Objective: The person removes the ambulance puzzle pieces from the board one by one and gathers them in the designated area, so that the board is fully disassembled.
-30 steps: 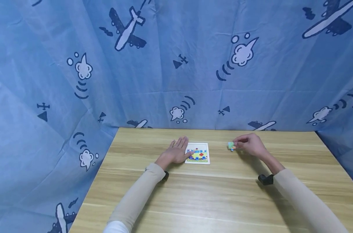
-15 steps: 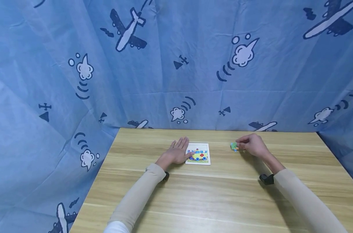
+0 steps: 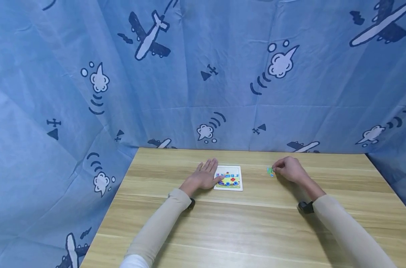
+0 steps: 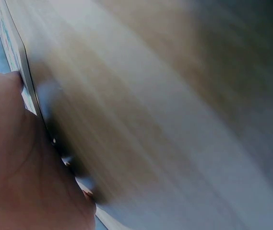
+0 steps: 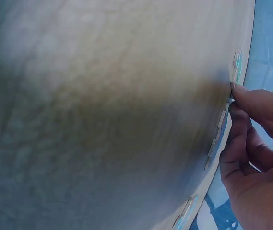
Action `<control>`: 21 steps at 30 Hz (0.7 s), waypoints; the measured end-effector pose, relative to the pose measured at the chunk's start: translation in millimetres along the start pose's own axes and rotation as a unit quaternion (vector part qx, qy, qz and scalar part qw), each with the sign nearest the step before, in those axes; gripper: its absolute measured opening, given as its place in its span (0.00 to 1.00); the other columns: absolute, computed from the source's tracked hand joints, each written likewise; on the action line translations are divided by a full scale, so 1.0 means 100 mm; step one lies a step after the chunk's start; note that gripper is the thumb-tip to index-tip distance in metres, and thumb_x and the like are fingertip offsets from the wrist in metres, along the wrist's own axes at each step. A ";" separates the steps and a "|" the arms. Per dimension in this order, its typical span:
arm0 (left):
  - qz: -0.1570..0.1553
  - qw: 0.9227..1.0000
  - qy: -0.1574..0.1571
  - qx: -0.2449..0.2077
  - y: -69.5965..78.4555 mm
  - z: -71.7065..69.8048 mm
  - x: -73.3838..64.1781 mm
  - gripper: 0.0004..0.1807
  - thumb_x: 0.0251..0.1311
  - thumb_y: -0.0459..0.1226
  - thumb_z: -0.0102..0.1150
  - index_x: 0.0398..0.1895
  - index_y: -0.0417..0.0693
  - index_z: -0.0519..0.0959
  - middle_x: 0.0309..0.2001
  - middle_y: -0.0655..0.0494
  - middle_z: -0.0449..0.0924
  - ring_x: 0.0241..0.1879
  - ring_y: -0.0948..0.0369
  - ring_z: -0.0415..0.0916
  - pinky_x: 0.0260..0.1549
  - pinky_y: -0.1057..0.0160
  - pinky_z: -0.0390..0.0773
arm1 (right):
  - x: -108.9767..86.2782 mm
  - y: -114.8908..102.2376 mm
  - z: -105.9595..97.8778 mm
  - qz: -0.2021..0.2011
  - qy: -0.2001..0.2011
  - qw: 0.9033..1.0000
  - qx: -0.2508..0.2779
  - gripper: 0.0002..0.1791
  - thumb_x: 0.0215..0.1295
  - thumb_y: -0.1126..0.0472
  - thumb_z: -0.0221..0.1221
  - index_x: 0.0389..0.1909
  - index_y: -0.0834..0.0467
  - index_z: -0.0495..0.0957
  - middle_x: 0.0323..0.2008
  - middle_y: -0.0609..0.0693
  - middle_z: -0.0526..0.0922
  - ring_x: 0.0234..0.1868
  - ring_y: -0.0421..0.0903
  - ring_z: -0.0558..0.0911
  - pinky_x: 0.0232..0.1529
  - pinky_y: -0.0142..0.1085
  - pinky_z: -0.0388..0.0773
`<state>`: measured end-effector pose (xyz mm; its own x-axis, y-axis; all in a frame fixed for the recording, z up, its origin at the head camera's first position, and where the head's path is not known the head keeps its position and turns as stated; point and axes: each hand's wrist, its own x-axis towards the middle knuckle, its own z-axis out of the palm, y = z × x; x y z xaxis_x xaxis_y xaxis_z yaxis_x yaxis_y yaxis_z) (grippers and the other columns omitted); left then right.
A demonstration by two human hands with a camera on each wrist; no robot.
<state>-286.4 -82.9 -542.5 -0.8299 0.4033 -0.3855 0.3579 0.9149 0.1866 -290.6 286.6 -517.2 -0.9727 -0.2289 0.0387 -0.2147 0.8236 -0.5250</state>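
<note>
Right grip [image 3: 290,169] has a small green-blue piece [image 3: 269,171] pinched at its right edge: thumb and finger together, other fingers curled in. We see it low over the worktop [image 3: 203,230], to the right of the board [image 3: 229,188]; from these angles we can't tell whether it touches the surface.

Left grip [image 3: 204,178] is laid out flat, palm down, fingers straight toward the curtain [image 3: 196,74], grasping nothing. Thumb lies across the left part of the board, hand over its left edge.

Board sits flat on the worktop: white border, vehicle picture [image 3: 232,180] in yellow with a red cross and blue wheels. Piece and board are apart, with a stretch of worktop between.

In the right wrist view we get thin flat edges [image 5: 220,125] beside the fingertips and another edge [image 5: 185,213] lower down; too edge-on for us to identify. Left wrist view is mostly blurred wood.

Further out: black wrist unit [image 3: 306,207] on the right arm, beige sleeves [image 3: 157,227] both sides. Curtain behind is blue, printed with planes and clouds.
</note>
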 end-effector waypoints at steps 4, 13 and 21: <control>0.000 1.000 0.009 -0.011 0.04 -0.03 -0.07 0.46 0.80 0.65 0.25 0.87 0.51 0.30 0.88 0.57 0.23 0.87 0.57 0.23 0.86 0.50 0.31 | 0.00 0.00 0.00 -0.002 0.002 1.000 -0.011 0.07 0.68 0.64 0.66 0.36 0.63 0.91 0.36 0.59 0.93 0.34 0.45 0.85 0.35 0.37 0.78; -0.005 1.000 0.009 -0.005 0.09 -0.07 -0.14 0.45 0.80 0.64 0.25 0.87 0.51 0.30 0.88 0.57 0.23 0.87 0.57 0.23 0.86 0.50 0.30 | -0.01 0.01 0.02 0.002 0.003 1.000 -0.011 0.08 0.69 0.64 0.65 0.37 0.63 0.91 0.37 0.60 0.93 0.37 0.49 0.87 0.37 0.41 0.81; -0.009 1.000 0.008 -0.009 0.05 -0.02 -0.03 0.46 0.80 0.65 0.25 0.86 0.51 0.29 0.87 0.57 0.21 0.87 0.57 0.22 0.86 0.49 0.29 | 0.00 0.01 0.04 0.004 0.003 1.000 -0.008 0.09 0.70 0.63 0.65 0.39 0.64 0.91 0.39 0.61 0.92 0.40 0.55 0.88 0.41 0.48 0.84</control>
<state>-282.8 -79.0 -539.0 -0.8426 0.3863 -0.3752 0.3356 0.9216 0.1953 -290.9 285.3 -520.9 -0.9749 -0.2191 0.0404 -0.2085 0.8335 -0.5117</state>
